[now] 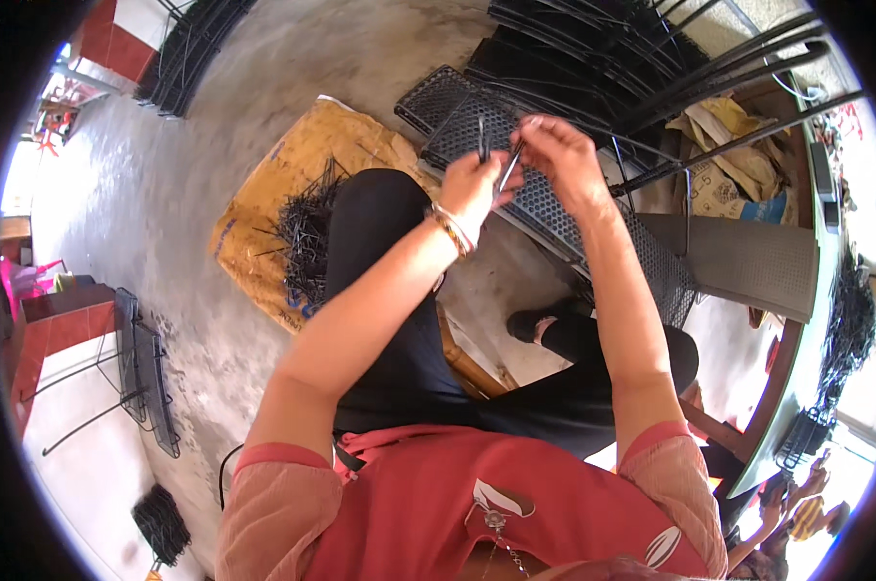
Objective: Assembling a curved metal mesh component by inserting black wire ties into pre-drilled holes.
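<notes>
1. Nearest: my red shirt point(409, 494), 1 pendant necklace point(494, 520) on it.
2. My left hand point(469, 189), bangles point(450, 232) at wrist: fingers curled closed round thin black strips point(483, 140). 2 countable; can't tell if more sit inside the fist.
3. My right hand point(566, 167): thumb and index nearly together, narrow gap, at the upper end of one strip; other fingers loosely bent. Firm pinch or light touch, can't tell.
4. Strip position: up between my hands, out past my knees. One points almost straight away from me, long axis up the view; the other slants, upper end toward my right fingers.
5. 2 legs in black trousers point(384, 218), knees spread.
6. Floor, left of my left hand: 1 yellow sack point(360, 126), 1 pile of loose black strips point(302, 237) on it, pointing every way, too tangled to count.
7. Beyond and under my hands: perforated black panels point(450, 131), at least 2, overlapping.
8. Farther: stacked black wire racks point(564, 68), count unclear.
</notes>
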`<action>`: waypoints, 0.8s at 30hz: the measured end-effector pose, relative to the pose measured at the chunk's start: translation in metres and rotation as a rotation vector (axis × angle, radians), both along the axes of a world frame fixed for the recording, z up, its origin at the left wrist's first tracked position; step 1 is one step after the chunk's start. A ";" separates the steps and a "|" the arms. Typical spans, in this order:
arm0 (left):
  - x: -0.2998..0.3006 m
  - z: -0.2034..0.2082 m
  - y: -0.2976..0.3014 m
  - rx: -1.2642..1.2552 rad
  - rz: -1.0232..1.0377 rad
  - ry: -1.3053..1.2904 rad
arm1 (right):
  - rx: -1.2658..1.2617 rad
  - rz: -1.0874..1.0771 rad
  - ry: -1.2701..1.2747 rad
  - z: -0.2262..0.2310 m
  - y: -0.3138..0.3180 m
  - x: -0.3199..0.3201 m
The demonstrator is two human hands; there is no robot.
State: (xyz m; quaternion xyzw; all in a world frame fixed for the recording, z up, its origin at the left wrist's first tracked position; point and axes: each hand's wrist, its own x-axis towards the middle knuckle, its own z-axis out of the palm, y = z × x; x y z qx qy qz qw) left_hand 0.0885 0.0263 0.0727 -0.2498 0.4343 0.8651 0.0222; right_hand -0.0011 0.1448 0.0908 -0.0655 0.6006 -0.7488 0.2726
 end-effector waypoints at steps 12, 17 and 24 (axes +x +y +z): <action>-0.055 0.005 -0.097 0.263 0.326 0.063 | 0.289 -0.275 0.722 -0.031 -0.072 -0.073; -0.056 0.004 -0.112 0.277 0.300 0.124 | 0.404 -0.294 0.693 -0.043 -0.079 -0.071; -0.058 0.003 -0.114 0.300 0.280 0.150 | 0.356 -0.313 0.682 -0.050 -0.079 -0.077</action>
